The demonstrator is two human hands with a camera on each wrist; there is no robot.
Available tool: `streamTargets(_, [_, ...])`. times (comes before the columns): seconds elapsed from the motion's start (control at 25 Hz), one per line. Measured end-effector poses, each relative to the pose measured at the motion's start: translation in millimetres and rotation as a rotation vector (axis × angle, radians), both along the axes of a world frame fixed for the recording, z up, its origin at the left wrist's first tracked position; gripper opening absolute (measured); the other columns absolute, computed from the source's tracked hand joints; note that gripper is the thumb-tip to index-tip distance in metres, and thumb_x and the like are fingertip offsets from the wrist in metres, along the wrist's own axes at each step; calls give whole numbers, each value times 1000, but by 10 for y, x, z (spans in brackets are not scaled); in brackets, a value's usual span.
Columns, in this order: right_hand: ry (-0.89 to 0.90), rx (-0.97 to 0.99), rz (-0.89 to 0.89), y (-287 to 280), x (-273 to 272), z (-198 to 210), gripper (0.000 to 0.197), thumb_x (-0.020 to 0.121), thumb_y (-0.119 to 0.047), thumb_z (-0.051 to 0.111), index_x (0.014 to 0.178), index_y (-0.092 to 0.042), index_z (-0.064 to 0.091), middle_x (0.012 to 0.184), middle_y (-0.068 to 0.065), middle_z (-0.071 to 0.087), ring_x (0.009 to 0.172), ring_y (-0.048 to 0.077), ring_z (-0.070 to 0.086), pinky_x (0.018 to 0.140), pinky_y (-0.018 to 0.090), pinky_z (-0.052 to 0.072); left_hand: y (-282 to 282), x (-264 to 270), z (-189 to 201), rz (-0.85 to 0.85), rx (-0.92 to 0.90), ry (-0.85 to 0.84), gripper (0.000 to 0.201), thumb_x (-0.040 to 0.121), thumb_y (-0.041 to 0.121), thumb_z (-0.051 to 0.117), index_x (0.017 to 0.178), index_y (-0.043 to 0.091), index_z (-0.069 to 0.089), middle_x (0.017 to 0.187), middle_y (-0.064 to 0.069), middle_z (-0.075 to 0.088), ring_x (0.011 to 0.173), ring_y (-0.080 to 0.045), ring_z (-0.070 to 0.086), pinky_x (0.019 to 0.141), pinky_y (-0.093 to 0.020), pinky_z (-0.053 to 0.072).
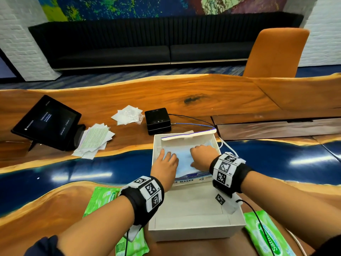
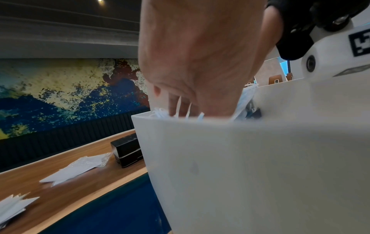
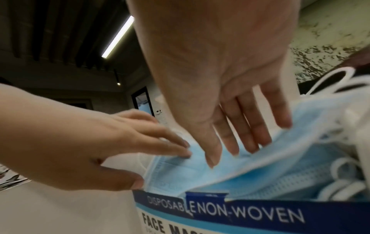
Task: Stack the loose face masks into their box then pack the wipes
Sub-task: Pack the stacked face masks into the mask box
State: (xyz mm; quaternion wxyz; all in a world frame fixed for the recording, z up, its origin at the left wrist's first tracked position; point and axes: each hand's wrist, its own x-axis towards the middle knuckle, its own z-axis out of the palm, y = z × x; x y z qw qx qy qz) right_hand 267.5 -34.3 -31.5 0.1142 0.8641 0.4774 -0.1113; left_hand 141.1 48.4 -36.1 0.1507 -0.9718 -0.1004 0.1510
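A white face mask box stands open on the table, its label wall facing me. Light blue face masks lie stacked inside, white ear loops bunched at the right end. My left hand lies flat on the left part of the stack, fingers straight. My right hand presses the top mask with straight, spread fingers. Two green wipes packs lie near me, one at the left and one at the right. In the left wrist view the box wall hides most fingers.
A second white open box sits empty just in front of the mask box. Behind are a black speaker box with cables, a tablet on a stand, loose leaflets and clear packets. An orange chair stands across the table.
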Motion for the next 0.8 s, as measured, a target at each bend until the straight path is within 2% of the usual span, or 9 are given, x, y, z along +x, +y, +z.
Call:
streamTargets(0.08, [90, -72, -2, 10, -16, -10, 34, 94, -20, 49, 124, -3, 50, 127, 16, 55, 117, 31, 53, 93, 35, 45, 33, 23, -13, 34, -21, 90, 60, 98, 22, 36, 150, 8, 8, 158, -13, 5, 146, -27, 4, 118, -44, -3])
streamTargets(0.16, [144, -158, 17, 15, -54, -25, 37, 96, -21, 46, 127, -2, 50, 130, 16, 54, 119, 30, 52, 96, 35, 46, 67, 56, -26, 69, -34, 197, 64, 100, 27, 34, 151, 12, -1, 159, -9, -7, 147, -24, -4, 118, -44, -7])
streamTargets(0.24, [186, -238, 16, -9, -104, -49, 49, 98, -35, 41, 135, -2, 44, 138, 15, 48, 126, 29, 47, 103, 35, 40, 82, 91, -53, 90, -39, 281, 66, 100, 40, 28, 151, 15, -6, 158, -6, -12, 147, -21, -9, 117, -43, -12])
streamTargets(0.36, [241, -320, -19, -62, -145, -126, 74, 95, -55, 32, 147, -4, 22, 153, 16, 25, 139, 29, 30, 113, 38, 28, 88, 143, -97, 90, -29, 352, 80, 93, 64, 20, 151, 15, -8, 158, -5, -14, 147, -19, -11, 116, -42, -16])
streamTargets(0.44, [256, -350, -44, -76, -168, -157, 91, 88, -65, 38, 149, -4, 10, 157, 16, 12, 143, 29, 21, 116, 41, 23, 99, 161, -122, 56, 17, 381, 86, 90, 66, 26, 150, 14, -8, 158, -7, -13, 147, -20, -10, 115, -42, -17])
streamTargets(0.52, [256, -379, -49, -77, -186, -164, 101, 83, -66, 47, 150, -4, 5, 157, 16, 6, 145, 29, 14, 118, 43, 19, 114, 169, -143, 48, 34, 398, 85, 93, 57, 35, 150, 11, -8, 158, -9, -11, 147, -21, -9, 114, -43, -18])
streamTargets(0.6, [252, -349, -22, -85, -172, -112, 96, 82, -59, 57, 148, -3, 16, 154, 16, 19, 142, 29, 24, 115, 42, 26, 111, 182, -140, 56, 28, 412, 81, 95, 43, 43, 150, 9, -6, 158, -11, -10, 147, -22, -7, 115, -45, -17])
streamTargets(0.68, [202, -243, 21, -121, -122, -53, 75, 84, -48, 63, 139, -3, 38, 143, 15, 40, 129, 28, 43, 106, 40, 40, 74, 198, -115, 61, 14, 429, 75, 96, 32, 45, 149, 7, -2, 158, -14, -8, 147, -24, -5, 116, -46, -15])
streamTargets(0.8, [26, -209, 41, -160, -76, 30, 61, 86, -44, 62, 130, -4, 50, 135, 14, 46, 126, 28, 44, 102, 38, 42, 51, 178, -73, 70, 13, 448, 64, 98, 24, 38, 149, 8, 4, 158, -14, -7, 147, -25, -5, 117, -49, -13])
